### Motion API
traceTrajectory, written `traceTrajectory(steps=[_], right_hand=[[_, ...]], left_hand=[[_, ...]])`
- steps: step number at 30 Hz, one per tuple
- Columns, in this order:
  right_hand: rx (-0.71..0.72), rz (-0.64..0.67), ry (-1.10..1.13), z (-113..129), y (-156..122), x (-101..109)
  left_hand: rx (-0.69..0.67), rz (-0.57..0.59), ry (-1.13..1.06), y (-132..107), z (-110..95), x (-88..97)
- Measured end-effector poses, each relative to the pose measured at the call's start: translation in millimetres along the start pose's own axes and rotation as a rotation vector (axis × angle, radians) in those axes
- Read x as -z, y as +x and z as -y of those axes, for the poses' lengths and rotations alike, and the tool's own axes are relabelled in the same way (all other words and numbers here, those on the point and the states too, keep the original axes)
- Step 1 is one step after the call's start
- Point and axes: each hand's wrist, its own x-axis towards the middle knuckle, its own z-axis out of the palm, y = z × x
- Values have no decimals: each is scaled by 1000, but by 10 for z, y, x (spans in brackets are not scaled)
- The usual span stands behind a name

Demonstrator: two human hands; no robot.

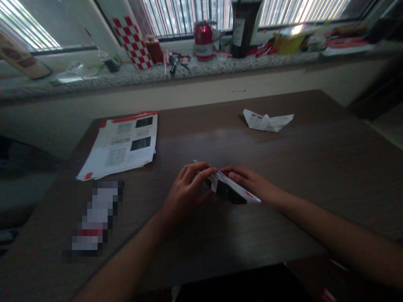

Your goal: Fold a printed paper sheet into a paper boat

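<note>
A folded sheet of printed paper (231, 191) lies on the brown wooden table (283, 176) in front of me. My left hand (185, 191) pinches its left end with curled fingers. My right hand (252, 182) lies along its far edge and presses it down, fingers closed against the paper. Part of the paper is hidden under both hands.
A finished paper boat (267, 121) sits at the table's far right. A stack of printed sheets (122, 144) lies at the left, with a blurred-out flat object (96, 218) below it. The stone windowsill (189, 69) behind holds a red can (203, 40), a dark bottle (243, 27) and clutter.
</note>
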Motion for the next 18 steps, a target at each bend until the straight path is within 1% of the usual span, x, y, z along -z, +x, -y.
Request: traceTrajectory(steps=[3,5,9,12,14,16,18], right_hand=[[-161,96,273,-40,-13,-18],[-203,107,354,-27,-31,-32],[-225,108,427,39,-53,-40],[-218,100,426,45,-52,-30],[-194,84,387,24,-46,-14],[-161,53,294,1,-38,9],[-99,19,154,-7,-28,33]], left_hand=[[-68,-6,38,-2,-31,-10],[-101,0,47,-4,-46,-12],[-138,-5,49,-15,-41,-13],[-156,2,49,-20,-30,-15],[-173,14,54,-18,-28,-15],[-183,15,54,-12,-32,-9],[-178,17,44,-3,-39,1]])
